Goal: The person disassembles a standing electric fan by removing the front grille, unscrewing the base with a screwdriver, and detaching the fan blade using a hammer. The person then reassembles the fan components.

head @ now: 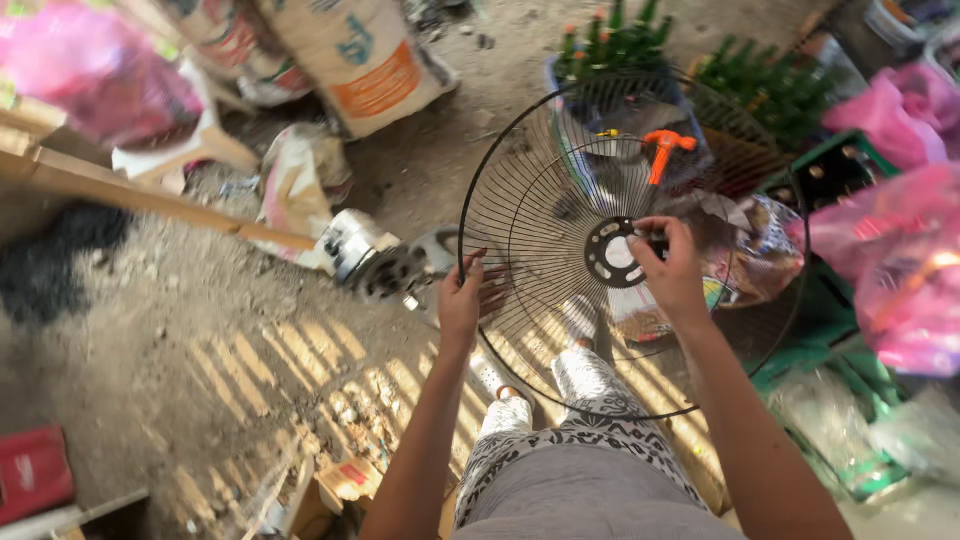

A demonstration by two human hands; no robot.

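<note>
A round black wire fan guard (545,175) is held upright in front of me over my lap. My left hand (467,297) grips its left rim, fingers curled around the wires. At the guard's black centre ring (612,254), my right hand (672,268) pinches the ring's right side. A grey fan motor (372,262) lies on the dirt floor just left of the guard. My legs in patterned trousers (570,420) stretch out below.
An orange-handled tool (664,152) rests in a blue crate (640,110) behind the guard. Green bottles (770,85) in crates stand at the right, with pink plastic bags (905,240). Sacks (360,60) and a wooden plank (150,195) lie at the left. A red box (32,472) sits bottom left.
</note>
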